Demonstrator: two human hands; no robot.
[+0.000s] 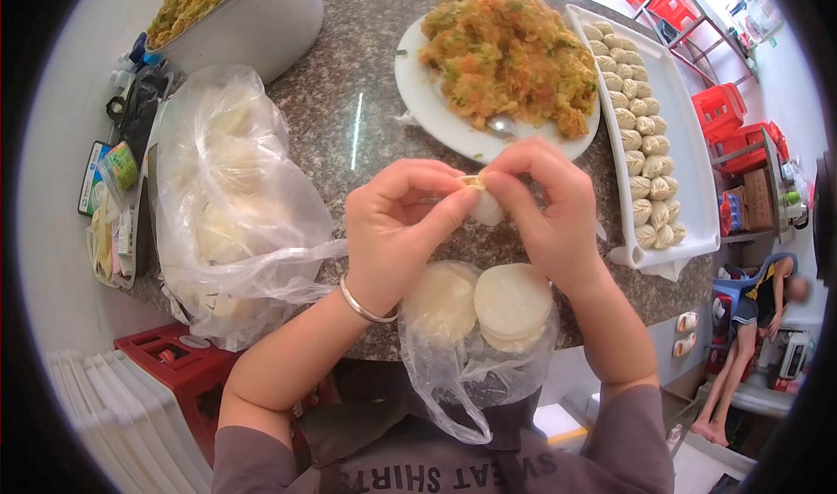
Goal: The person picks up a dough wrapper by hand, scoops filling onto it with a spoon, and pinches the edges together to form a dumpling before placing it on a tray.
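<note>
Well, starting at the far-left corner of the speckled grey stone desk (331, 67), I see a big dull-grey metal pot (270, 23), then a crumpled clear plastic bag (227, 189) of something pale along the left edge.

Next comes the left hand (397, 219), thumb and forefinger nearly meeting, nipping the left side of the rim of a small, off-white, soft dough parcel (486, 210). The parcel is held over the desk, between its middle and the near edge, beyond the thin round white wrappers (513, 298) stacked by that edge. Its gathered rim faces mostly the far edge, its rounded belly the near one. The rim runs roughly left to right; fingers cover too much for me to tell the belly's long axis.

To do this pinching well, I'd take small, even folds, press each firmly, keep the rim free of filling and support the belly lightly, since thin dough could tear.

The right hand (554, 206) has the rim's other side between thumb and forefinger, its other fingers loosely curled, short of the white plate (418, 84) of orange filling (506, 58). Finally, along the right edge, a white rectangular tray (684, 145) bears rows of pleated dumplings (645, 123).
</note>
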